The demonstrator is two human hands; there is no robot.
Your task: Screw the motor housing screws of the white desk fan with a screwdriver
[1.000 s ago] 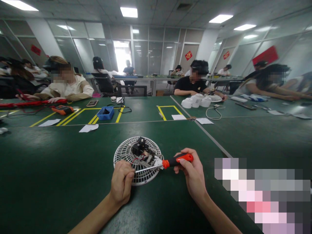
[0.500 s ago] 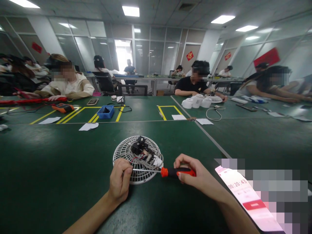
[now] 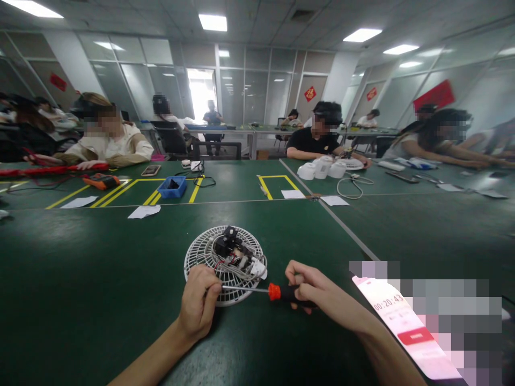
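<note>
A round white fan grille lies flat on the green table, with a black motor block, wires and a small circuit board on top of it. My left hand is curled at the grille's near edge, fingers pinched round the tip of a screwdriver. My right hand is wrapped round the screwdriver's red and black handle, to the right of the grille. The metal shaft runs almost level between the two hands.
A phone with a timer screen lies at the right, near my right forearm. Further off are a blue tray, an orange meter, paper slips, white fan parts and a cable. Several people sit at the far tables.
The screwdriver handle has dropped from a raised tilt to nearly level, and my right hand has lowered toward the table. My left hand stays at the grille's edge.
</note>
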